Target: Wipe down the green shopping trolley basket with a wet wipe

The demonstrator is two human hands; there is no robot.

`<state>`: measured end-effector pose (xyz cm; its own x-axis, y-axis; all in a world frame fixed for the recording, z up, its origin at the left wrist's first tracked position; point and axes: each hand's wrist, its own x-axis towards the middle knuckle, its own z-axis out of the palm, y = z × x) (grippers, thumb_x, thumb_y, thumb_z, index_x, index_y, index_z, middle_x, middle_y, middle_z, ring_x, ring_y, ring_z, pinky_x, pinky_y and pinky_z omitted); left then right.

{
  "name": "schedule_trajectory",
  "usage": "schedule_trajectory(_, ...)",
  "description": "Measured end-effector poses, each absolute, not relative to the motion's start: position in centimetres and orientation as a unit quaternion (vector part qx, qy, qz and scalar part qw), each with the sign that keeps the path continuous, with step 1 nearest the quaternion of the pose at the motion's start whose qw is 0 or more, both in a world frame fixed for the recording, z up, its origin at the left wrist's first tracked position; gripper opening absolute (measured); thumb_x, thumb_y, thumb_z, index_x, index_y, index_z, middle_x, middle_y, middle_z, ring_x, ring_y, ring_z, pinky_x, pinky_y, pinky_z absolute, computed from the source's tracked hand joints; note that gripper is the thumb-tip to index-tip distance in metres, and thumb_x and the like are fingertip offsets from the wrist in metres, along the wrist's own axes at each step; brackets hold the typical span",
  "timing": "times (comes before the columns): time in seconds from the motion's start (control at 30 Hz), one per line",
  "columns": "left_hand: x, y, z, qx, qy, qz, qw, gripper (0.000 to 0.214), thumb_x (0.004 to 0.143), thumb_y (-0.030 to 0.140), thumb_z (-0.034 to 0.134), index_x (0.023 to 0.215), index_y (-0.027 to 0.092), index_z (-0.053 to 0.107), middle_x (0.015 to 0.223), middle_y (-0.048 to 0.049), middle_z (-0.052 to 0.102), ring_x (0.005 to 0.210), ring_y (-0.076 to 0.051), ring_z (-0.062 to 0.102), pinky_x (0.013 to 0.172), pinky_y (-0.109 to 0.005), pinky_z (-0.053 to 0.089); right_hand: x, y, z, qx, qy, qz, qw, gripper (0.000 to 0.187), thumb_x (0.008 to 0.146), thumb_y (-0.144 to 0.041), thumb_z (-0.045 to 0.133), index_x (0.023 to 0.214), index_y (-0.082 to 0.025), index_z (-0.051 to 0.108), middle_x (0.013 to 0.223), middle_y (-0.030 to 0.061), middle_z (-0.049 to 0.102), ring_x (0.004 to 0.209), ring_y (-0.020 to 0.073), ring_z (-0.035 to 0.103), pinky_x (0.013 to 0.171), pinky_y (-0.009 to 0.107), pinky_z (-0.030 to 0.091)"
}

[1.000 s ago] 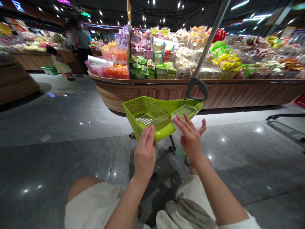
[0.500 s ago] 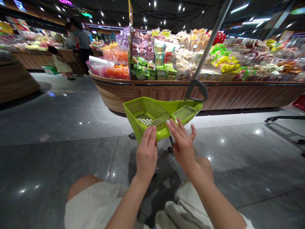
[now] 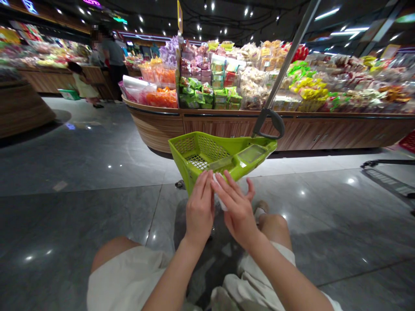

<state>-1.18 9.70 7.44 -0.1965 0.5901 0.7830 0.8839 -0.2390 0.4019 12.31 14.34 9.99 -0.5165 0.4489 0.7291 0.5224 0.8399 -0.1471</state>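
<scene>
A lime-green plastic shopping basket [image 3: 197, 149] on small wheels stands on the floor before me, its grey pull handle [image 3: 270, 121] rising to the upper right. My left hand [image 3: 198, 207] lies with flat fingers against the basket's near wall, steadying it. My right hand [image 3: 236, 207] presses a white wipe [image 3: 219, 199] against the same wall just beside the left hand, fingers spread over the wipe. My knees in pale shorts show at the bottom.
A curved wooden display counter [image 3: 259, 125] piled with packaged snacks stands right behind the basket. Polished grey floor [image 3: 81, 181] spreads around. People stand at a far counter, upper left [image 3: 108, 56]. Another trolley's frame [image 3: 389, 172] lies at the right.
My right hand slid with the wipe from the basket's right top rim down and left along the near wall, ending beside my left hand. The left hand stayed put.
</scene>
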Motion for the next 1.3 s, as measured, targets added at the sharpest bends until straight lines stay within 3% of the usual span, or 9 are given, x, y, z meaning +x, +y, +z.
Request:
schedule_trajectory(0.17,-1.6,9.6,7.4,-0.622,-0.605,-0.474,0.151,0.065,0.094,0.004,0.043,0.154,0.024,0.031,0.148,-0.0116,0.052,0.142,-0.019,0.044,0.118,-0.040,0.039,14.0,17.1,9.9,-0.320,-0.841,-0.090,0.428,0.071,0.079,-0.001,0.039,0.142,-0.033,0.050,0.141,-0.0019,0.061,0.149,0.0215,0.033,0.121,0.051,-0.001)
schedule_trajectory(0.27,-1.4,9.7,7.4,-0.622,-0.603,-0.473,0.162,0.065,0.094,0.003,0.044,0.154,0.024,0.031,0.146,-0.0119,0.054,0.141,-0.020,0.045,0.117,-0.039,0.040,14.0,17.5,10.0,-0.366,-0.814,-0.083,0.444,0.072,0.077,0.000,0.039,0.141,-0.031,0.051,0.144,-0.0010,0.059,0.151,0.0229,0.029,0.121,0.052,0.003)
schedule_trajectory(0.37,-1.2,9.9,7.3,-0.620,-0.598,-0.480,0.165,0.063,0.095,0.006,0.046,0.154,0.023,0.032,0.145,-0.0127,0.055,0.140,-0.020,0.046,0.116,-0.040,0.042,12.6,15.3,10.0,-0.302,-0.855,-0.059,0.418,0.065,0.084,-0.004,0.038,0.143,-0.027,0.048,0.147,0.0023,0.055,0.149,0.0198,0.033,0.122,0.047,0.006)
schedule_trajectory(0.47,-1.4,9.9,7.4,-0.620,-0.600,-0.480,0.161,0.063,0.095,0.008,0.047,0.154,0.023,0.031,0.146,-0.0132,0.054,0.141,-0.021,0.046,0.116,-0.040,0.042,12.6,14.9,9.8,-0.246,-0.878,-0.075,0.404,0.061,0.087,-0.008,0.039,0.143,-0.030,0.048,0.145,0.0011,0.058,0.146,0.0184,0.038,0.123,0.045,0.003)
schedule_trajectory(0.57,-1.5,9.8,7.5,-0.623,-0.607,-0.467,0.158,0.065,0.094,0.005,0.044,0.155,0.024,0.030,0.147,-0.0123,0.054,0.141,-0.021,0.046,0.117,-0.040,0.041,14.0,17.2,9.7,-0.296,-0.853,-0.093,0.421,0.067,0.081,-0.004,0.040,0.140,-0.034,0.051,0.142,-0.0016,0.060,0.149,0.0213,0.034,0.122,0.048,0.004)
schedule_trajectory(0.7,-1.2,9.9,7.5,-0.617,-0.608,-0.472,0.165,0.066,0.094,0.004,0.043,0.155,0.025,0.030,0.146,-0.0119,0.055,0.140,-0.021,0.047,0.116,-0.040,0.041,13.8,17.4,9.6,-0.371,-0.814,-0.082,0.439,0.072,0.077,-0.001,0.039,0.140,-0.031,0.052,0.145,-0.0003,0.057,0.151,0.0233,0.028,0.121,0.051,0.007)
schedule_trajectory(0.87,-1.5,9.8,7.3,-0.622,-0.594,-0.486,0.156,0.064,0.095,0.008,0.048,0.154,0.022,0.030,0.146,-0.0140,0.054,0.141,-0.021,0.046,0.116,-0.040,0.042,12.0,14.5,9.1,-0.263,-0.864,-0.089,0.419,0.062,0.087,-0.006,0.038,0.143,-0.031,0.049,0.142,0.0008,0.060,0.146,0.0178,0.039,0.123,0.043,0.006)
schedule_trajectory(1.1,-1.5,9.8,7.4,-0.621,-0.602,-0.473,0.170,0.067,0.094,0.005,0.046,0.155,0.024,0.028,0.145,-0.0128,0.054,0.140,-0.021,0.047,0.116,-0.040,0.042,13.5,17.6,9.4,-0.368,-0.791,-0.073,0.482,0.073,0.079,-0.001,0.037,0.144,-0.031,0.048,0.142,0.0000,0.061,0.151,0.0232,0.028,0.120,0.052,0.006)
schedule_trajectory(1.3,-1.8,9.7,7.6,-0.630,-0.589,-0.481,0.158,0.066,0.095,0.011,0.050,0.155,0.024,0.027,0.146,-0.0138,0.054,0.140,-0.022,0.047,0.114,-0.042,0.044,11.8,15.2,9.2,-0.262,-0.855,-0.094,0.437,0.062,0.087,-0.005,0.039,0.141,-0.033,0.050,0.139,-0.0009,0.063,0.145,0.0178,0.040,0.122,0.044,0.005)
